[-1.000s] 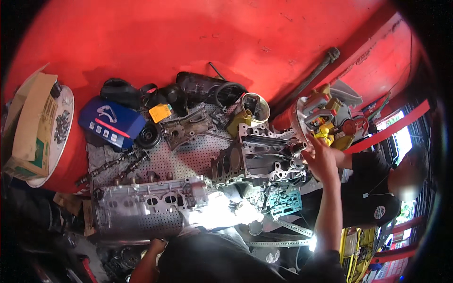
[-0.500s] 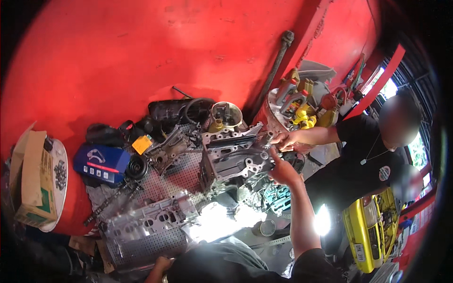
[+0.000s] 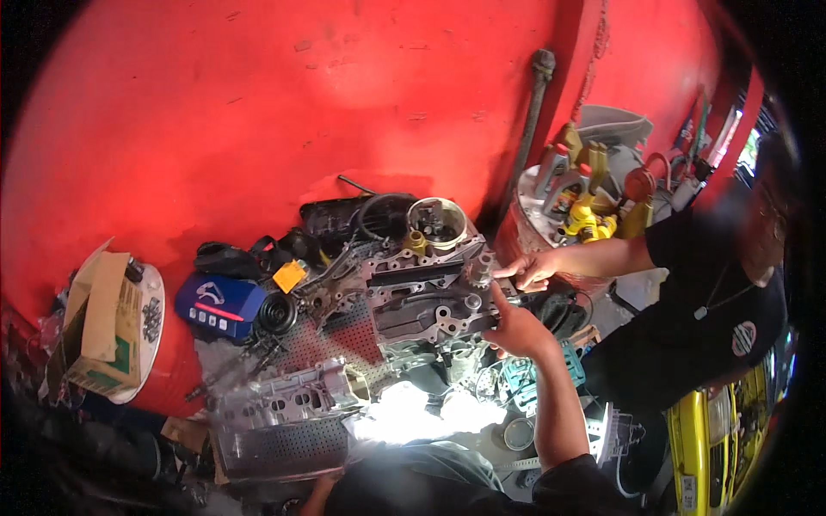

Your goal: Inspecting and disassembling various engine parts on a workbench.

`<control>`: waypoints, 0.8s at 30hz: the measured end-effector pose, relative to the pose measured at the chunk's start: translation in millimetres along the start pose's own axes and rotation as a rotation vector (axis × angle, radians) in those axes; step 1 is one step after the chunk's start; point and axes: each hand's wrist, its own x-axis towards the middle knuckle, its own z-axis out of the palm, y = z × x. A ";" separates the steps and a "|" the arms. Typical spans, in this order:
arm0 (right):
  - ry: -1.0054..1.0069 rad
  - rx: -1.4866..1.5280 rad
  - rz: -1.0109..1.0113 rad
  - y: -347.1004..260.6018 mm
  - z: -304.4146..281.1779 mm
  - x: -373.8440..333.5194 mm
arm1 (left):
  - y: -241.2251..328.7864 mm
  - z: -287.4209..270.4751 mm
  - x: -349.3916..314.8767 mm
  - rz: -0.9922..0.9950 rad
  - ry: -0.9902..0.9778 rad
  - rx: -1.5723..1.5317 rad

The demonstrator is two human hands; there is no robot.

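Right of centre on the bench [image 3: 320, 344], an engine block [image 3: 409, 316] is being pointed at near its right end by the right hand [image 3: 520, 334], index finger extended, nothing visibly gripped. The left hand [image 3: 320, 496] is being cut off by the near edge; its state cannot be told. Clear pointing is likely being helped by a steady fingertip, kept beside the co-worker's hand [image 3: 532, 269], not across it.

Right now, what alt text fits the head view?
The person's right hand and a co-worker's hand point at the right end of an engine block. A cylinder head lies nearer, to the left, with a blue box beyond and a red wall behind.
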 end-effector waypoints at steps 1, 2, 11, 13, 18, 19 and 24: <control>-0.011 0.020 -0.014 2.5 -3.0 1.2 | 3.7 5.0 -3.5 0.000 0.005 0.009; -0.015 -0.008 0.005 5.4 -5.5 1.8 | 7.3 10.2 -7.4 -0.001 0.018 0.018; -0.120 0.084 -0.051 18.0 -17.4 10.2 | 39.3 52.3 -29.7 -0.026 0.045 0.086; -0.156 0.151 -0.020 17.5 -17.5 9.6 | 44.4 61.5 -34.4 -0.029 0.045 0.094; -0.176 0.272 -0.016 16.6 -18.0 8.5 | 52.9 73.1 -37.1 -0.038 0.029 0.115; -0.168 0.261 -0.003 17.0 -18.5 8.7 | 54.8 73.6 -35.9 -0.038 0.028 0.113; -0.205 0.321 -0.033 20.4 -22.2 9.5 | 60.4 69.1 -30.5 -0.039 0.030 0.127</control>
